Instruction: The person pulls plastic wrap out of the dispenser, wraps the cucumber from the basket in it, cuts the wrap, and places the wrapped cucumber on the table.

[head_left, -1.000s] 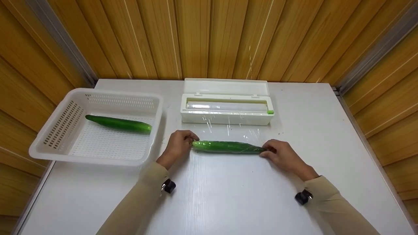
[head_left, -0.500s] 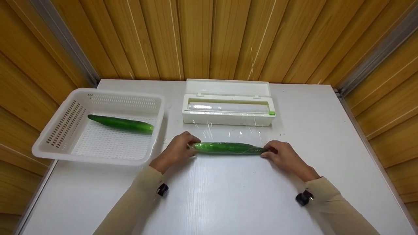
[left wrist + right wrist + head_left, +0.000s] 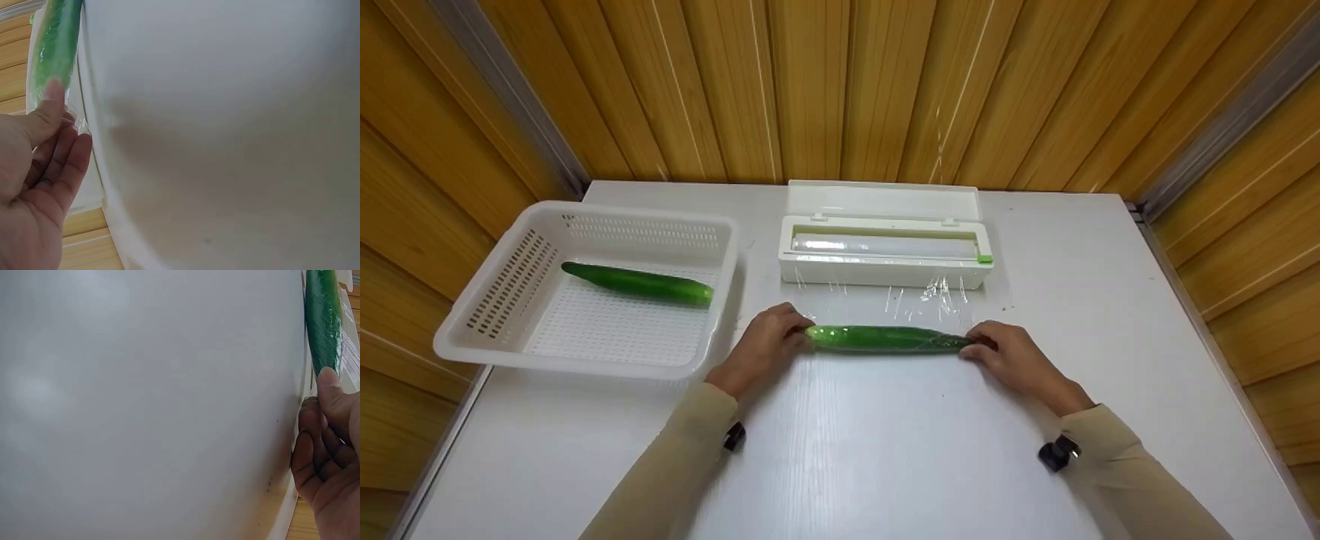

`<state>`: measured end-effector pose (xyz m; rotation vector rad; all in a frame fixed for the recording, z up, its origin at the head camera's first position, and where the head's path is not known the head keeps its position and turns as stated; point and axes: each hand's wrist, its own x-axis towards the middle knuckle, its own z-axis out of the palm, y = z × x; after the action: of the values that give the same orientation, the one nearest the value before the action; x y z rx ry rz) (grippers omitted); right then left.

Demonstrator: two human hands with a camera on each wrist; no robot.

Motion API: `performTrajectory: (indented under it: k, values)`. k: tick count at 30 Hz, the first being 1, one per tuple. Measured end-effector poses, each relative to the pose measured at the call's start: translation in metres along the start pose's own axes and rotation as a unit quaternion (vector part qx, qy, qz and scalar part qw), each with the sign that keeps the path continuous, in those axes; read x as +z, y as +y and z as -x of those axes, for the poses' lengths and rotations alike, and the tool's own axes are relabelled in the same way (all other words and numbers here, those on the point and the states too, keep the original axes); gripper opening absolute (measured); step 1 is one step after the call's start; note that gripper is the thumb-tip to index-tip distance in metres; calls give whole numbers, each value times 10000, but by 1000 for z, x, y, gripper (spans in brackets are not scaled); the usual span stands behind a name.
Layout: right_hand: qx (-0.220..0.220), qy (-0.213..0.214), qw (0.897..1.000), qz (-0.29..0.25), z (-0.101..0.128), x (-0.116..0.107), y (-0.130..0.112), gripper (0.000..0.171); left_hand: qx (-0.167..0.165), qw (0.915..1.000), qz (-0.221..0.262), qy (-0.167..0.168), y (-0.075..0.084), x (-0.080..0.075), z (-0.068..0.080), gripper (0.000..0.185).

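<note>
At the middle of the white surface (image 3: 885, 450), just in front of the dispenser (image 3: 883, 259), a cucumber (image 3: 885, 339) is laid crosswise, wrapped in clear film (image 3: 915, 300). The film is seen to run back from the cucumber to the dispenser's front edge, wrinkled and glinting. The cucumber's left end is held by the left hand (image 3: 761, 346), with the thumb (image 3: 48, 112) pressed on the wrapped tip and the fingers (image 3: 64, 169) curled beneath it around a bunch of film. The right end is held by the right hand (image 3: 1011, 358) in the same manner: in the right wrist view the thumb (image 3: 329, 385) is set on the tip and the fingers (image 3: 309, 450) are folded under it. Both hands are rested on the surface, and beige sleeves (image 3: 675, 465) are worn on both arms.

The dispenser is stood open, its lid (image 3: 883, 201) tilted back toward the wooden wall (image 3: 840, 82), and a roll (image 3: 877, 244) of film is seen inside, with a small green tab (image 3: 982, 259) at its right end. To the left of the dispenser, a white basket (image 3: 495, 300) is placed at the surface's left edge, partly overhanging it. A second cucumber (image 3: 637, 283) is laid inside the basket, well apart from the left hand.
</note>
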<state>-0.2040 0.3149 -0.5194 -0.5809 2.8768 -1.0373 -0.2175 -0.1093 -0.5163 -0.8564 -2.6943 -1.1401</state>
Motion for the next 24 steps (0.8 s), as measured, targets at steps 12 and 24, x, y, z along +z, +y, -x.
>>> performTrajectory:
  k: [12,24]
  values:
    - [-194,-27,9996,184,-1,-1,2,12,-163,9980,-559,-252,11,6,8,34]
    - [144,-59,9998,-143,-5,-2,3,14,-614,9971,-417,-145,11,9,3,15]
